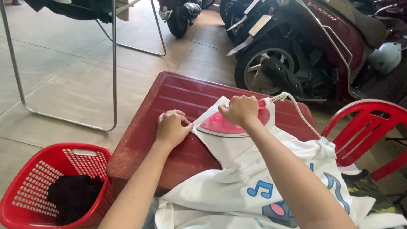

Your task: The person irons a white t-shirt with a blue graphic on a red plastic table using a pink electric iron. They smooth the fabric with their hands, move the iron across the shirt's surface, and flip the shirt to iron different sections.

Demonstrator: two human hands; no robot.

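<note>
- the right hand (240, 109) is closed around the handle of a pink and white plastic clothes iron (224, 126), keeping its flat sole pressed on a white cotton t-shirt with blue music-note prints (271, 178).
- the left hand (171, 127) is curled with its fingertips pinching the shirt's left edge, seemingly to keep the cloth taut and flat just beside the iron.
- the shirt lies over the near right part of a dark red worn plastic table top (169, 97), serving as the pressing surface; the rest hangs toward the person.
- the iron's white braided cord (296, 108) trails off to the right, away from the cloth.
- a red perforated plastic laundry basket (32, 182) sits near left on the floor, holding 1 dark crumpled garment (74, 197).
</note>
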